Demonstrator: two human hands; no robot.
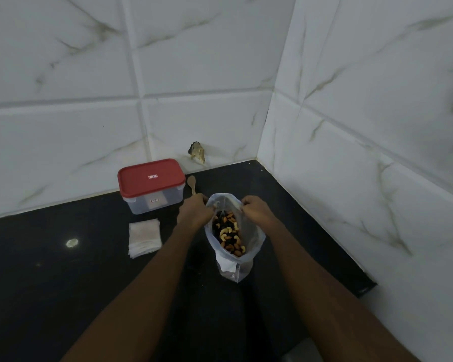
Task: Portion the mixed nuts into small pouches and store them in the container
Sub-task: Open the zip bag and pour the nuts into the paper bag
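Head view: the black counter (pixel 63 270) carries everything, and the task looks barely begun. The container (pixel 151 188), left of and behind the nut bag, is shut under its red lid (pixel 151 177) — nothing is visibly stored. The nut bag (pixel 233 239) stands upright with mixed nuts (pixel 229 235) showing in its open mouth. The stack of pouches (pixel 144 237), left of the bag, lies flat and unfilled. A wooden spoon (pixel 192 185) lies just behind the bag, untouched. The left hand (pixel 195 211) and right hand (pixel 256 210) each pinch the bag's rim on opposite sides — fingers closed on the plastic, spreading the mouth.
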